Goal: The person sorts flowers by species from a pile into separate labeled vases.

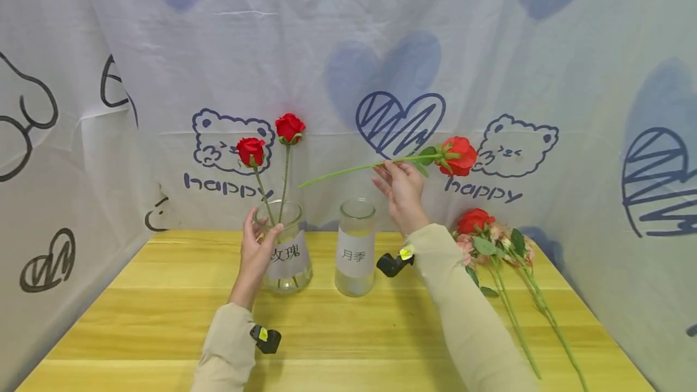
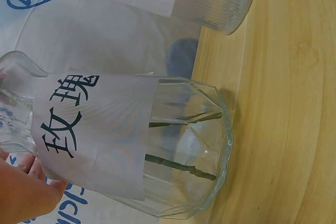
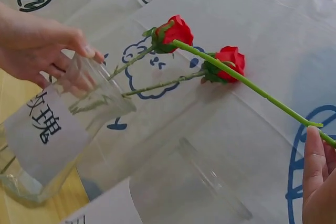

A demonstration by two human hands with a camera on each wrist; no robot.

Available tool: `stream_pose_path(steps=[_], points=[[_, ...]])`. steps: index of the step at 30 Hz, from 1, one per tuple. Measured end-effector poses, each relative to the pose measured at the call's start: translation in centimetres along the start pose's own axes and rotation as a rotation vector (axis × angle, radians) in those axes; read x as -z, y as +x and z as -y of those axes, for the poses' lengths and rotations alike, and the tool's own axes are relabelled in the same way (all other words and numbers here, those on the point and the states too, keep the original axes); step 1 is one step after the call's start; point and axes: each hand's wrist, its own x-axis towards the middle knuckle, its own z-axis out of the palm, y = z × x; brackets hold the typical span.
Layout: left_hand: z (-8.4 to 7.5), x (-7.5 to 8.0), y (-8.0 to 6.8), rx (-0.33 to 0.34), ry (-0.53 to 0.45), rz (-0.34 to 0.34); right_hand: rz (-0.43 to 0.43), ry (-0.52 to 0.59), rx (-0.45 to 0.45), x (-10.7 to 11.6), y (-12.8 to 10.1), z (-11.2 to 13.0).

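the left hand (image 1: 256,253) wraps its curled fingers and thumb round the neck of a faceted clear glass vase with a white paper label (image 1: 285,253), which stands on the yellow wooden table (image 1: 163,313) just left of centre. two red roses on thin green stems (image 1: 269,138) stand in that vase, tilted slightly apart. just beside it on the right stands a ribbed cylindrical clear glass vase with its own white label (image 1: 355,247), holding nothing visible. above this one, the right hand (image 1: 402,189) is raised and pinches a long green-stemmed red rose (image 1: 457,156) near its bloom, the stem held roughly level with its cut end pointing left toward the two roses. at the far right of the table lies a loose bunch of red and pink flowers with long green stems (image 1: 492,241).
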Motion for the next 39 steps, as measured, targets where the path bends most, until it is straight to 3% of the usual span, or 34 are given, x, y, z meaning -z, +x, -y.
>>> stream_pose_path(steps=[6,12,28,39], points=[[0.1,0.2,0.0,0.007,-0.007,0.003,0.007,-0.035,0.028,-1.1,-0.1,-1.1],[-0.1,0.1,0.0,0.004,-0.016,0.012,0.064,-0.149,0.108,-2.1,-0.4,-2.0],[0.1,0.2,0.0,-0.001,-0.021,0.001,0.339,-0.858,0.507,-7.5,-1.0,-3.6],[0.3,0.1,0.2,-0.013,-0.031,-0.009,0.528,-1.284,0.565,-10.7,-2.0,-5.0]])
